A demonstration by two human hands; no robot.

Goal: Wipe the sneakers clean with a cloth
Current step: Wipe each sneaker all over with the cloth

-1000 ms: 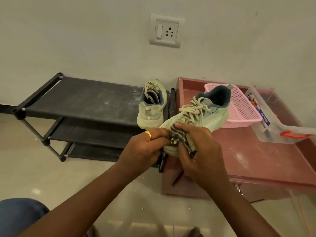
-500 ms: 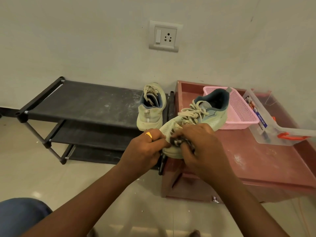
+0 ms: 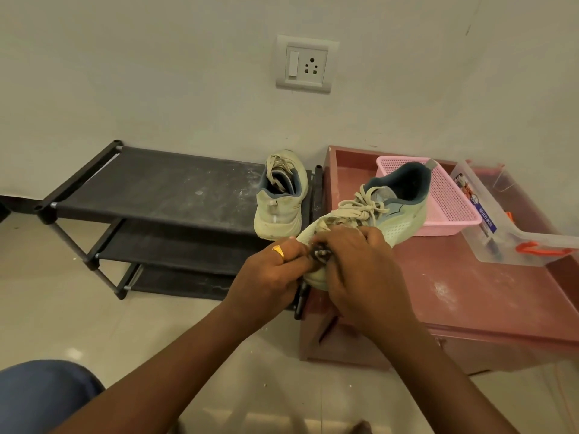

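A pale green sneaker (image 3: 398, 219) with beige laces is held in the air over the left edge of the pink cabinet, toe toward me. My left hand (image 3: 269, 274), with a gold ring, grips the toe from the left. My right hand (image 3: 360, 270) holds a dark patterned cloth (image 3: 319, 254) bunched against the toe; most of the cloth is hidden under my fingers. The second sneaker (image 3: 280, 198) stands on the top shelf of the black rack, heel toward me.
The black three-tier shoe rack (image 3: 163, 189) stands left against the wall. The pink cabinet (image 3: 470, 292) to the right carries a pink basket (image 3: 448, 198) and a clear plastic box (image 3: 513, 233) with an orange latch. A wall socket (image 3: 305, 65) is above.
The cloth hung loose over the toe a second ago; now it is bunched small under my right fingers. Both hands and the sneaker stay in about the same place.
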